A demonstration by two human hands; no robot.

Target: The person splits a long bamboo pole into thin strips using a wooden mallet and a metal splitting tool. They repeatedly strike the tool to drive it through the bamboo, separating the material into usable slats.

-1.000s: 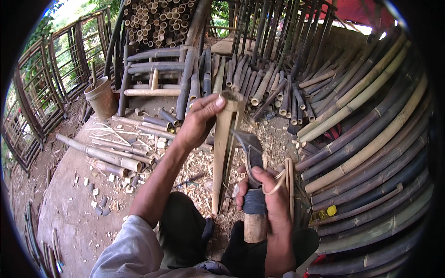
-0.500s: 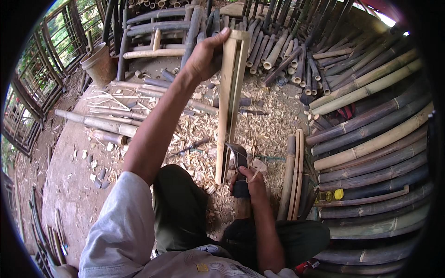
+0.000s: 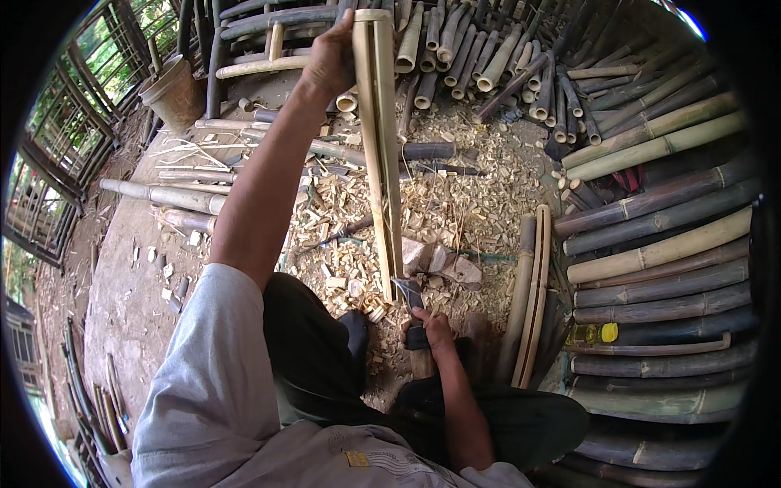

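My left hand (image 3: 332, 58) is raised far forward and wrapped round the top of a split bamboo piece (image 3: 372, 122). A long groove runs down the pale piece, which stands almost upright, its lower end a little above the chip-strewn ground. Lower down, my right hand (image 3: 433, 332) is closed round the handle of a chopping knife (image 3: 412, 291). The knife's dark blade points up beside the lower end of the bamboo; whether they touch, I cannot tell. Wood shows below my right hand, partly hidden.
Bamboo chips (image 3: 338, 264) cover the ground, with a pale block (image 3: 455, 268) among them. Two bamboo lengths (image 3: 530, 301) lie at my right knee. Stacked dark poles (image 3: 659, 293) line the right, with a yellow-capped bottle (image 3: 592, 333). A bucket (image 3: 172, 93) stands far left.
The bamboo piece and my left hand have shifted up and left in view. My right hand and the knife are slightly lower, and the blade looks more upright and narrower.
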